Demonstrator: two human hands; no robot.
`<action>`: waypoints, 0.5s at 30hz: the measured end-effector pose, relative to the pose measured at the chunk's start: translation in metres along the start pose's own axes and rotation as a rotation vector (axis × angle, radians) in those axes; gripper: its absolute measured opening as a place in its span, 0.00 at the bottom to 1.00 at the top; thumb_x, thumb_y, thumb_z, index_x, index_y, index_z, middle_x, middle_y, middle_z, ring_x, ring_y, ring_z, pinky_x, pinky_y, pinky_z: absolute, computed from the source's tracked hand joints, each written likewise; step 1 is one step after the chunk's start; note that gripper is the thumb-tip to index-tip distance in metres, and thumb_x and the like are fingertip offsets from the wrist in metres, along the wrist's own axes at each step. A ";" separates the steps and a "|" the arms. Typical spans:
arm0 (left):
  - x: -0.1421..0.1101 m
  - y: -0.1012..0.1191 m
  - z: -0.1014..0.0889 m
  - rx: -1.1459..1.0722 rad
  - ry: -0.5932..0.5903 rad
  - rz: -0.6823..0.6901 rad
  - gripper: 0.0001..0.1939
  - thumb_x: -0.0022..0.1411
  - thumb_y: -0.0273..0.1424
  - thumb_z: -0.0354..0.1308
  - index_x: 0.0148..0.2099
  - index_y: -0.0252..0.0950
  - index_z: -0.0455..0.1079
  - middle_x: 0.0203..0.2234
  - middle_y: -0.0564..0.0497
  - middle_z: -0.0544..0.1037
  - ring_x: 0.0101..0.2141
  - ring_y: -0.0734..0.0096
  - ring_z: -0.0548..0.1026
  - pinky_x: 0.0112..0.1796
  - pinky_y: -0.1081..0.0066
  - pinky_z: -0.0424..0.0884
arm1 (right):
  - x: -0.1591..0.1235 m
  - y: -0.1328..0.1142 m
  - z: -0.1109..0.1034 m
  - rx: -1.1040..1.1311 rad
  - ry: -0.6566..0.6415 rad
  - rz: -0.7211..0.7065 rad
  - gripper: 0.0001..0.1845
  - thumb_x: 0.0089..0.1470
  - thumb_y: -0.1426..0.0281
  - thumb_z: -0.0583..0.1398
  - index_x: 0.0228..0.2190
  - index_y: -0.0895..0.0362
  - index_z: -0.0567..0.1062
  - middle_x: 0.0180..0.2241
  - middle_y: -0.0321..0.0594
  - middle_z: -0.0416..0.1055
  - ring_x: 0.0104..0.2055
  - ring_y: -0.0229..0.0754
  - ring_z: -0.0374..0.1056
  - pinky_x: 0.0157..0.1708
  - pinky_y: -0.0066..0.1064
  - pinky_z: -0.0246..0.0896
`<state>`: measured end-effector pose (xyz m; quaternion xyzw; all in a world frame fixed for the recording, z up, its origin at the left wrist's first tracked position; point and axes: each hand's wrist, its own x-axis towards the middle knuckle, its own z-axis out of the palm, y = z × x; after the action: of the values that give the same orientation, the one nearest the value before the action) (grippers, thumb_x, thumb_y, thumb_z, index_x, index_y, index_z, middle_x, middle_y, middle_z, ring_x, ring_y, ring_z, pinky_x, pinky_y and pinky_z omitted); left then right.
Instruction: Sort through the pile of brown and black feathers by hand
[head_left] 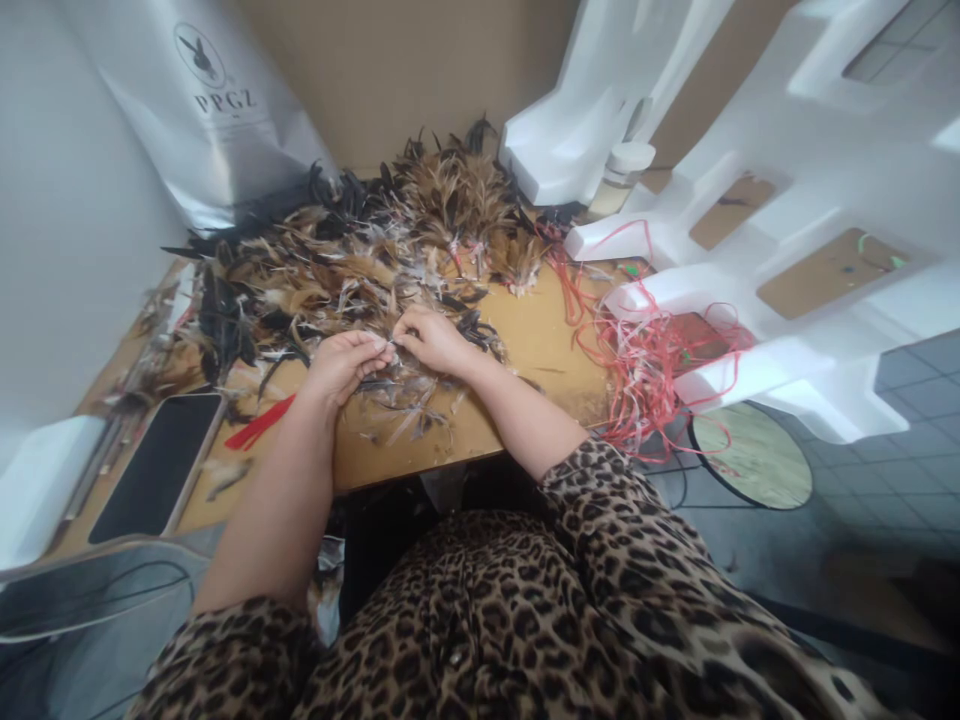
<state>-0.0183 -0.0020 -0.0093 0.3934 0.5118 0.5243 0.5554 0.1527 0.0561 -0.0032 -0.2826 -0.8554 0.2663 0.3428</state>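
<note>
Over the near edge of a big feather pile, my left hand [346, 362] and my right hand [433, 340] meet with their fingertips almost touching. Each hand is closed in a pinch. A feather [393, 358] seems to be held between them by its pale quill end, though the fingers cover most of it. Brown, tan and black feathers [307, 285] spread behind and to the left of my hands. Small wispy feathers [412, 405] lie loose on the tabletop below them. Red strips [259, 422] stick out beside my left forearm.
A phone [161, 465] and a white box [49, 490] lie at left. Behind the pile stands a silver bag [217, 120]. On the right are white foam pieces [750, 220], a lidded jar [621, 178] and tangled red strings [645, 375]. The yellow tabletop [551, 340] ends near my body.
</note>
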 end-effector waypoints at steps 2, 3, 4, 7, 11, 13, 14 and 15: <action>0.000 0.000 0.000 -0.011 -0.008 0.003 0.11 0.42 0.29 0.68 0.28 0.29 0.73 0.25 0.47 0.78 0.25 0.77 0.75 0.29 0.80 0.71 | 0.000 0.000 0.002 -0.001 0.013 0.014 0.07 0.52 0.74 0.54 0.27 0.61 0.72 0.32 0.40 0.67 0.37 0.37 0.61 0.41 0.29 0.55; 0.000 0.000 -0.001 -0.016 -0.010 0.003 0.11 0.42 0.29 0.68 0.28 0.29 0.72 0.25 0.47 0.78 0.25 0.77 0.75 0.29 0.80 0.71 | 0.000 0.000 0.003 -0.001 0.017 0.020 0.07 0.52 0.74 0.54 0.27 0.61 0.72 0.32 0.40 0.66 0.37 0.37 0.61 0.41 0.29 0.55; 0.000 0.000 -0.001 -0.019 -0.009 0.001 0.11 0.41 0.29 0.68 0.28 0.29 0.72 0.25 0.47 0.78 0.26 0.77 0.76 0.30 0.80 0.71 | 0.000 0.000 0.003 -0.001 0.021 0.023 0.07 0.52 0.74 0.54 0.27 0.61 0.72 0.32 0.40 0.66 0.37 0.37 0.61 0.41 0.29 0.55; 0.000 0.000 0.000 -0.014 -0.006 -0.014 0.11 0.41 0.28 0.69 0.28 0.29 0.72 0.25 0.47 0.78 0.26 0.77 0.76 0.29 0.80 0.71 | 0.000 0.000 0.004 -0.001 0.044 0.009 0.07 0.52 0.74 0.54 0.26 0.61 0.72 0.32 0.40 0.65 0.37 0.38 0.61 0.42 0.29 0.55; 0.001 0.000 0.000 -0.011 0.021 -0.033 0.11 0.40 0.27 0.68 0.28 0.29 0.72 0.23 0.47 0.78 0.25 0.77 0.75 0.28 0.80 0.71 | -0.002 -0.001 0.003 0.014 0.058 -0.039 0.07 0.52 0.74 0.54 0.27 0.61 0.72 0.35 0.41 0.65 0.39 0.38 0.61 0.44 0.29 0.56; 0.001 0.000 0.000 -0.016 0.040 -0.045 0.10 0.40 0.27 0.68 0.27 0.29 0.72 0.22 0.48 0.77 0.24 0.78 0.75 0.28 0.81 0.71 | -0.002 -0.002 0.002 0.021 0.051 -0.057 0.07 0.51 0.73 0.55 0.28 0.60 0.72 0.37 0.42 0.64 0.41 0.38 0.61 0.45 0.30 0.56; 0.002 0.000 0.000 -0.023 0.048 -0.047 0.10 0.40 0.27 0.68 0.27 0.29 0.72 0.22 0.48 0.77 0.24 0.78 0.75 0.27 0.81 0.71 | -0.003 -0.003 0.001 0.027 0.046 -0.068 0.07 0.51 0.72 0.55 0.28 0.60 0.72 0.37 0.42 0.64 0.42 0.38 0.61 0.45 0.30 0.56; 0.002 0.000 -0.001 -0.031 0.054 -0.048 0.10 0.41 0.27 0.67 0.27 0.29 0.72 0.22 0.48 0.77 0.24 0.78 0.75 0.27 0.81 0.70 | -0.003 -0.003 0.001 0.034 0.040 -0.080 0.07 0.51 0.72 0.55 0.28 0.60 0.73 0.37 0.42 0.64 0.42 0.39 0.61 0.45 0.31 0.56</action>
<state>-0.0193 0.0002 -0.0096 0.3583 0.5278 0.5291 0.5596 0.1528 0.0515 -0.0028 -0.2476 -0.8543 0.2610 0.3751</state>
